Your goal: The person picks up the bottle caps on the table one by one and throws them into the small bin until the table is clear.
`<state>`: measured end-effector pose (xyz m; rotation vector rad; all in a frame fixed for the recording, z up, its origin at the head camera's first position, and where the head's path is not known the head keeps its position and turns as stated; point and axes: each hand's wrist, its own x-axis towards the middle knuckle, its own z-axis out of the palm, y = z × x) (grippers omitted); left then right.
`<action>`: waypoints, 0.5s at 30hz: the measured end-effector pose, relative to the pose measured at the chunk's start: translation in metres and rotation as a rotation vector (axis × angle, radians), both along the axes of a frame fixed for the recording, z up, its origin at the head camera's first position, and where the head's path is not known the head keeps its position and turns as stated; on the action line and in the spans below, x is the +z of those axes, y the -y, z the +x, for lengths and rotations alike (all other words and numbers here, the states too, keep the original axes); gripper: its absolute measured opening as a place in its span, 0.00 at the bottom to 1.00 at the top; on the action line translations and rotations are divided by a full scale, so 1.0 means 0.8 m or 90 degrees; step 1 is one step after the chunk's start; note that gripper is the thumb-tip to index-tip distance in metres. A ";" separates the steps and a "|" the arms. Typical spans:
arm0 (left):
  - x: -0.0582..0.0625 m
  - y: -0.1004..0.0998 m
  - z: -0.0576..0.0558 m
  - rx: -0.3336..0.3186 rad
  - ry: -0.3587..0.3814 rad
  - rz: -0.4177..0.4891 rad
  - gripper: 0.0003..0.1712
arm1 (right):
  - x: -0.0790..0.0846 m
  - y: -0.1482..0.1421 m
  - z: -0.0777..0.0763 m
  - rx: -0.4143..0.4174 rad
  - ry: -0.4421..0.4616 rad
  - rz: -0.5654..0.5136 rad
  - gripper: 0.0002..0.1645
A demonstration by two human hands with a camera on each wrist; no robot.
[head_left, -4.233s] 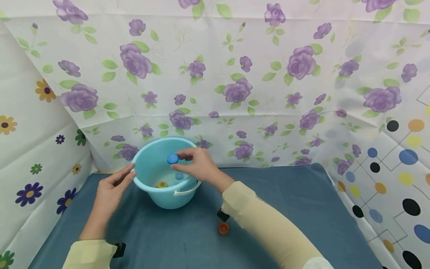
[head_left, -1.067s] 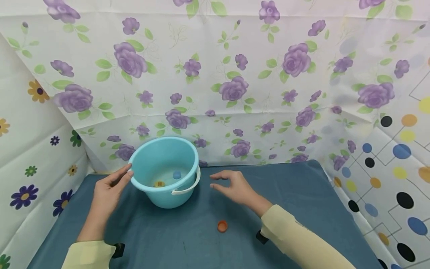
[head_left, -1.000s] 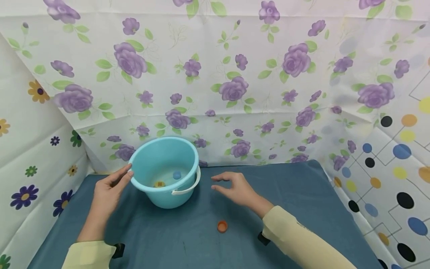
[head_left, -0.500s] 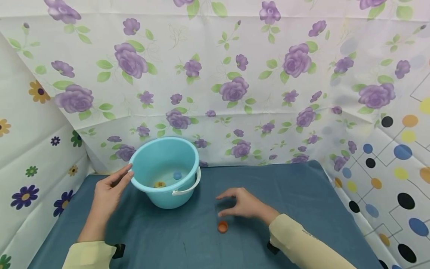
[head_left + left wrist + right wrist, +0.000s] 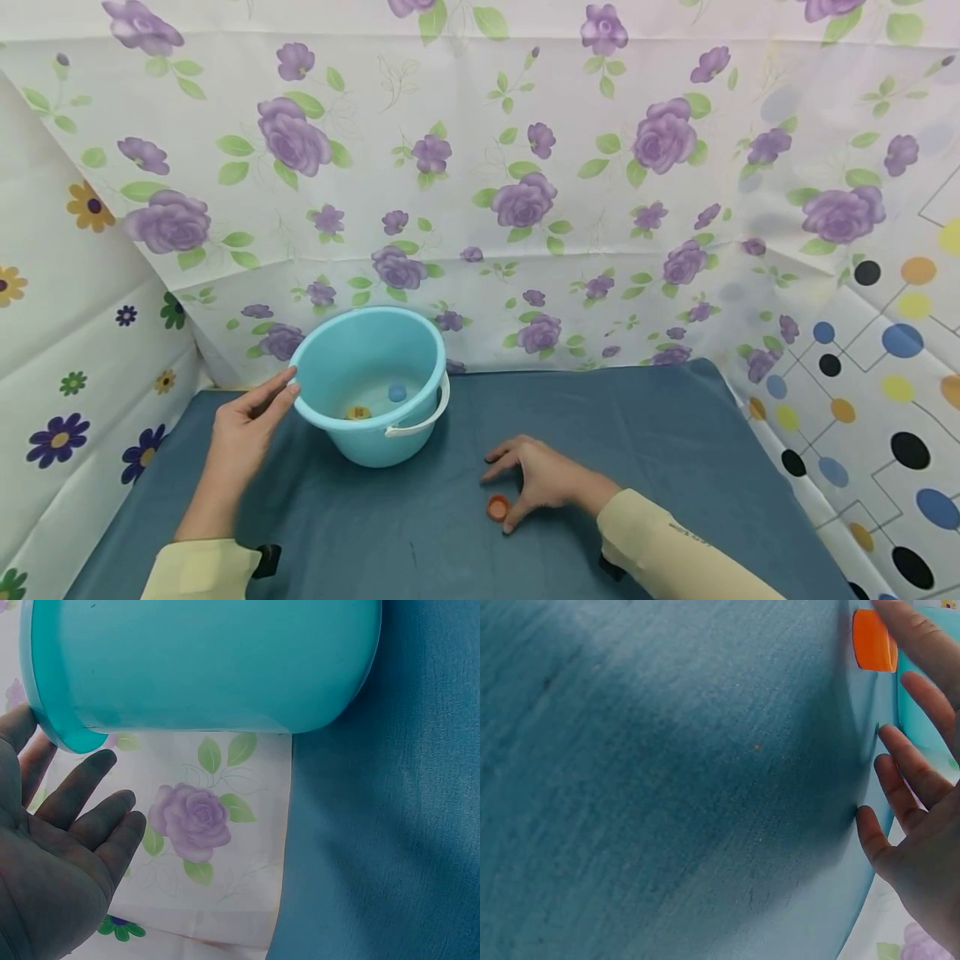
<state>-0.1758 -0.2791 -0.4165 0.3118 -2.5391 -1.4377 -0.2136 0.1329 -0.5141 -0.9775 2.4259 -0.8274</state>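
Note:
A light blue bucket with a white handle stands upright at the back left of the cloth-covered table. Thumb and index finger of my left hand pinch its left rim; the other fingers spread below the rim in the left wrist view. Inside the bucket lie a blue round cap and a yellow one, partly cut off by the front rim. My right hand is low over the table, with thumb and fingers parted around a small orange cap. In the right wrist view, the orange cap appears beside the fingers.
A dark blue cloth covers the table. Behind it hangs a white sheet with purple flowers; patterned sheets close off both sides. The bucket's white handle hangs down at its right front.
Earlier, my right hand held a blue cap over the bucket; it has let go, moved right, then come down toward me around the orange cap. My left hand has stayed at the rim.

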 end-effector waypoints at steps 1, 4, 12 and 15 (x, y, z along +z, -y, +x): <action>0.000 0.000 0.000 0.000 -0.001 -0.001 0.28 | 0.000 0.000 0.000 0.001 -0.005 0.006 0.36; 0.000 0.000 0.000 -0.001 -0.001 -0.001 0.28 | 0.000 -0.001 0.001 0.001 -0.023 0.019 0.34; 0.000 0.000 0.000 0.000 0.001 -0.004 0.29 | 0.001 0.000 0.002 -0.004 -0.039 0.026 0.26; -0.001 0.000 0.000 0.001 0.000 -0.005 0.28 | 0.000 -0.001 0.002 -0.007 -0.037 0.028 0.25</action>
